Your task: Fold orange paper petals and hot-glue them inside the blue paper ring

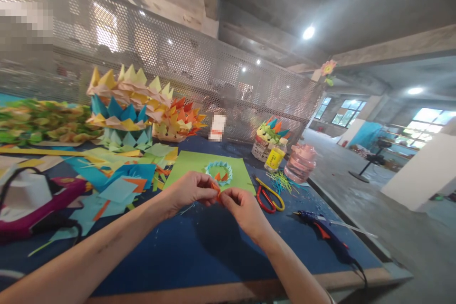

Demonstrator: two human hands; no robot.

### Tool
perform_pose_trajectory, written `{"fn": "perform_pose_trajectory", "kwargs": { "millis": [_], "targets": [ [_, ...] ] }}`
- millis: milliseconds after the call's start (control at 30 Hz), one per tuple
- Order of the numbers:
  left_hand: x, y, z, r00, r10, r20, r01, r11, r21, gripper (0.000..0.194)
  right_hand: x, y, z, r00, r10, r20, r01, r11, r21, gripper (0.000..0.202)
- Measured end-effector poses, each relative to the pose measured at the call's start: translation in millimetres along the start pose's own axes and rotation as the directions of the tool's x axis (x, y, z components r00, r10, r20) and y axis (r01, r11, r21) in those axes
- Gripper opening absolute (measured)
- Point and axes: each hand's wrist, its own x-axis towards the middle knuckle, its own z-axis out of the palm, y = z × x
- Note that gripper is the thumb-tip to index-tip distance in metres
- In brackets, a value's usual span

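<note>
My left hand (192,189) pinches a small orange paper piece (216,191) between thumb and fingers. From the other side, my right hand (244,206) grips the same piece, its fingertips close to those of my left. Just behind them lies a green sheet (188,164) with a light blue ring of folded paper (230,169) on it. Two orange folded points (221,177) show inside the ring's near edge. Red and yellow scissors (269,195) rest on the blue table right of my right hand.
A glue gun (324,230) lies at right. Behind the scissors stand a yellow-labelled bottle (275,156), a pink jar (300,163) and a paper-topped basket (261,147). Paper scraps (117,190), a magenta tool (46,206) and stacked paper crowns (126,114) are at left. A perforated screen (185,66) rises behind.
</note>
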Motion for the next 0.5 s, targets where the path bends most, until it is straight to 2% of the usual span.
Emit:
{"fn": "perform_pose_trajectory", "kwargs": {
  "millis": [267,500],
  "targets": [
    [0,0,0.1,1.000,-0.008,0.012,0.008,1.000,-0.026,0.026,-6,-7,6,0.991,-0.080,-0.105,0.062,0.985,-0.164,0.024],
    [4,-7,1.3,0.998,0.018,-0.057,-0.015,0.998,0.055,0.031,-7,-7,12,0.989,-0.114,-0.094,0.096,0.980,-0.174,0.020]
  ]
}}
